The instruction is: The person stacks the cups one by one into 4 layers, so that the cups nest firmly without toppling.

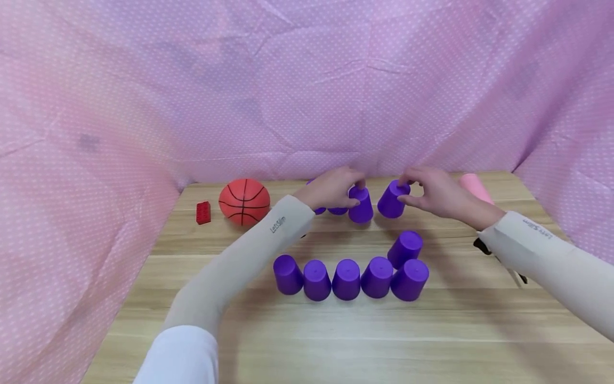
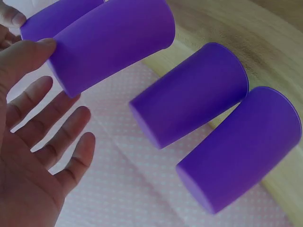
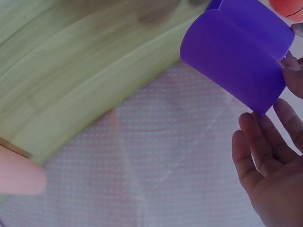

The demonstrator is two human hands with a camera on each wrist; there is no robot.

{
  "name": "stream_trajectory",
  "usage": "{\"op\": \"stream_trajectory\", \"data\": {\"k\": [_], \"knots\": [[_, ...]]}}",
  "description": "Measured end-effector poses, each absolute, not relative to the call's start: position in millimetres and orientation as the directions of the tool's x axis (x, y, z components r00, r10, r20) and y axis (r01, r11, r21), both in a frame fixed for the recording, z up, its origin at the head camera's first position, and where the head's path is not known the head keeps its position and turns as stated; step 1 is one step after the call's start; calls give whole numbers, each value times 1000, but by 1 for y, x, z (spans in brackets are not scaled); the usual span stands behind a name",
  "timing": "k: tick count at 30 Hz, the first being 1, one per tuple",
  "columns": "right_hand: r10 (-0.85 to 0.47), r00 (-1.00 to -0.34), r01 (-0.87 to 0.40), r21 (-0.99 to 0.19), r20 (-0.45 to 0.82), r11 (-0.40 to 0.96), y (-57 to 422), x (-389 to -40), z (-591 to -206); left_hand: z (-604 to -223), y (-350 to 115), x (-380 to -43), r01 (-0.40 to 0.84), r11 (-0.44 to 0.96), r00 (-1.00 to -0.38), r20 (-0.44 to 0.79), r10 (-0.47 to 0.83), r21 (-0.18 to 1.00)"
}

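At the back of the table, my left hand pinches the base end of an upside-down purple cup between thumb and fingers. To its right, my right hand grips another upside-down purple cup the same way, thumb on the near side. A gap separates these two cups in the head view. Two more purple cups, partly hidden by my left hand in the head view, stand left of it; the left wrist view shows this cup and its neighbour side by side.
Several upside-down purple cups form a front row, with one cup behind its right end. An orange basketball and a red toy brick lie at the left. A pink cylinder is at the back right, before the dotted cloth.
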State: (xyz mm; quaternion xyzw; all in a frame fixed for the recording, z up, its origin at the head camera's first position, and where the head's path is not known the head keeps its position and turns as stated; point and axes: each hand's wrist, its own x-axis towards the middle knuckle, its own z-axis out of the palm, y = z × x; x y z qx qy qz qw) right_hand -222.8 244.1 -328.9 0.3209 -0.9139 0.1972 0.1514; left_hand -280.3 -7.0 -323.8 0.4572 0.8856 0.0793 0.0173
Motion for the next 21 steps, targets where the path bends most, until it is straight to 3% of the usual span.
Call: {"op": "stream_trajectory", "data": {"k": [8,21], "knots": [[-485,-826,-562,-348,288,751,247,-250,-344,-338,8,-302,772,598,-622,65,780,216],[-500,-844,-535,-394,195,748,241,-276,-356,-356,17,-321,698,676,-697,10,717,234]]}}
